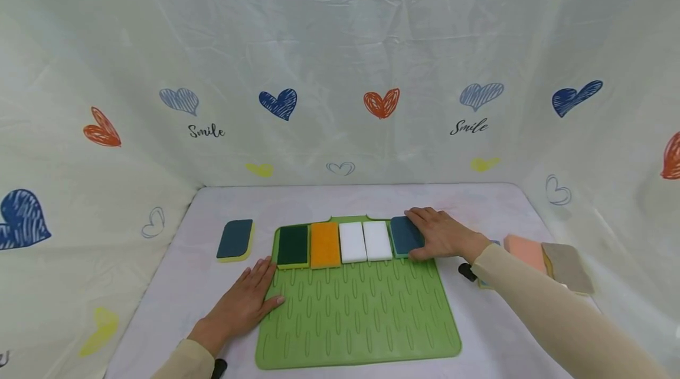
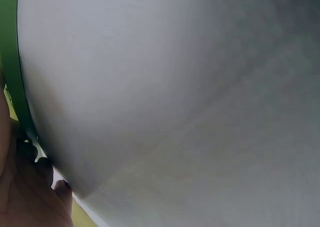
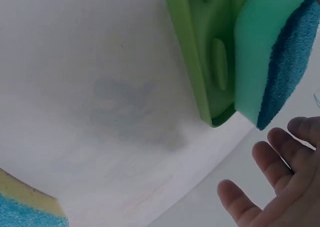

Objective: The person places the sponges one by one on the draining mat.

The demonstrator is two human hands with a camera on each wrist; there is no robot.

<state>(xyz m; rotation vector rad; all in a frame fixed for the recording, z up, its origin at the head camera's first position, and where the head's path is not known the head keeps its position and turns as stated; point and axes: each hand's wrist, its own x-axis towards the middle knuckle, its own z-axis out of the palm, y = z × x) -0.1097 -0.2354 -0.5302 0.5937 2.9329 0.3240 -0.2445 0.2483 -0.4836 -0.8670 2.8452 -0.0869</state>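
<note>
At the green mat's (image 1: 356, 314) nine o'clock edge, the left hand (image 1: 245, 301) lay flat, seemingly steadying; at one, the right hand (image 1: 445, 236) spread wide over a blue sponge (image 1: 405, 237).

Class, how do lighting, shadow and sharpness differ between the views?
Head view: soft, even light, with the ridges of the green mat readable; left wrist view: the left hand dark, the pale surface beside it soft and nearly featureless; right wrist view: the blue layer of the sponge shows clear texture, while a vague grey patch on the white tabletop may be shadow.
</note>
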